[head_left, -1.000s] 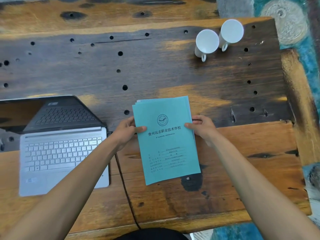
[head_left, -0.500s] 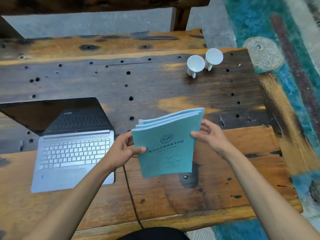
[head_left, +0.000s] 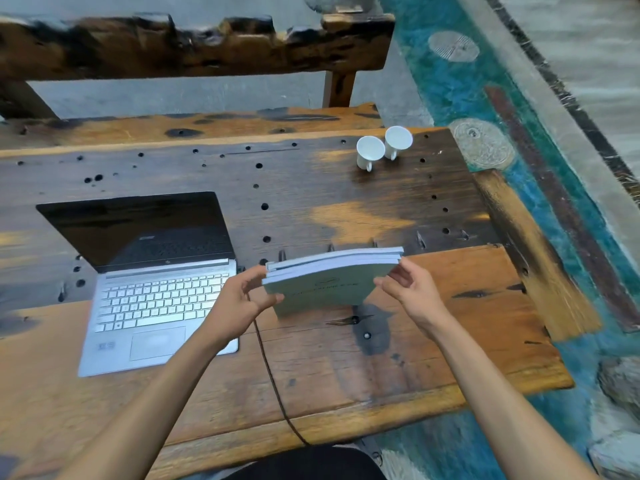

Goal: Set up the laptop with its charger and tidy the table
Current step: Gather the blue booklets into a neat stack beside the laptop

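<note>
Rough knotted wood table (head_left: 346, 375); matt paper booklets (head_left: 329, 285); glossy white cups (head_left: 370, 152).

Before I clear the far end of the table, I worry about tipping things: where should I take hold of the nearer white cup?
Take the nearer white cup by its small handle, which points toward you, coming from the near side. The second cup crowds its far right side, so fingers fit badly there. Both hands are busy with the booklets.
</note>
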### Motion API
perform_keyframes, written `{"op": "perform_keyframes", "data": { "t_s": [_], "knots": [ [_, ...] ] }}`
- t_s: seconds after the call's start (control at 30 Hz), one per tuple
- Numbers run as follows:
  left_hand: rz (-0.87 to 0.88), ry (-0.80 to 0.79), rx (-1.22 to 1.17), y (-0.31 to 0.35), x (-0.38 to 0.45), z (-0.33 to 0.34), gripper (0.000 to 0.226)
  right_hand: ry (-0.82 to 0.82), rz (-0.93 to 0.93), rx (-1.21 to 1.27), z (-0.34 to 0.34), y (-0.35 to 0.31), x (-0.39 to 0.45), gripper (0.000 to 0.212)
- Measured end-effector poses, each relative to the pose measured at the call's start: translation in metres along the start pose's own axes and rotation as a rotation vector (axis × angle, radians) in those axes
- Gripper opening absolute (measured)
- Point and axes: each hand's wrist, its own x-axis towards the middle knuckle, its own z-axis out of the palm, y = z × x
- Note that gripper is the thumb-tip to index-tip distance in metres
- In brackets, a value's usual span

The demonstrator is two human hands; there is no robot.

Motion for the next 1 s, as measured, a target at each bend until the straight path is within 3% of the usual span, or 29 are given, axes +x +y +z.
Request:
{"op": "perform_keyframes", "data": {
  "t_s": [0.2, 0.53, 0.77, 1.0],
  "knots": [
    [0.004, 0.04, -0.011, -0.002, -0.008, 0.007, 0.035, 0.081, 0.013, 0.073, 0.005, 0.0, -0.018, 0.038],
    [0.046, 0.09, -0.057, -0.012, -0.005, 0.015, 0.056, 0.102, -0.015, 0.1, 0.022, 0.011, -0.018, 0.035],
    [0.074, 0.011, -0.067, -0.012, -0.004, 0.007, 0.041, 0.07, -0.036, 0.084, 0.013, 0.011, -0.009, 0.033],
    [0.024, 0.089, -0.086, -0.024, -0.002, 0.003, 0.045, 0.009, -0.041, 0.035, 0.003, 0.012, -0.002, 0.038]
  ]
}}
